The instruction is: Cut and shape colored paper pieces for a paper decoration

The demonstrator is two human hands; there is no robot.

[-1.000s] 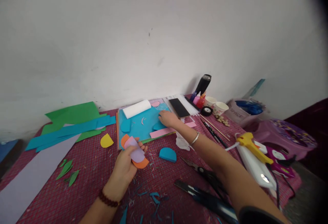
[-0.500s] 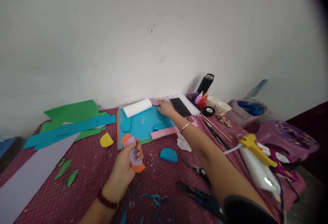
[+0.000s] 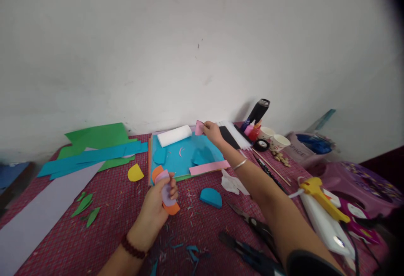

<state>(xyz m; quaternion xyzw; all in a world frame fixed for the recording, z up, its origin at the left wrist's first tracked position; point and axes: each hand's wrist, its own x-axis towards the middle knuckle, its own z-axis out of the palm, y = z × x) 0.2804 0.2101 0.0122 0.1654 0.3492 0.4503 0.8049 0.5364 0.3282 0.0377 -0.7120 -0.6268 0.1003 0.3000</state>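
My left hand (image 3: 159,196) is closed round several cut paper pieces (image 3: 167,194), lilac in front with orange ends sticking out above and below. Further back, my right hand (image 3: 212,132) pinches a small pink paper piece (image 3: 199,128) just above the blue paper sheet (image 3: 176,158). On that sheet lie a white paper roll (image 3: 174,136), some blue cut pieces and a pink strip (image 3: 209,168). A blue half-round stack of paper (image 3: 211,197) rests on the cloth right of my left hand. A yellow half-round piece (image 3: 135,173) lies to its left.
Scissors (image 3: 252,221) and a dark cutter-like tool (image 3: 246,253) lie under my right forearm. At right are a yellow glue gun (image 3: 325,198), paper cups (image 3: 279,143), black tape (image 3: 261,145) and a black flask (image 3: 259,110). Green sheets (image 3: 97,137) and lilac paper (image 3: 47,215) cover the left.
My right hand has lifted a pink paper piece off the back of the blue sheet. My left hand keeps its hold on the lilac and orange pieces. The view has shifted slightly left.
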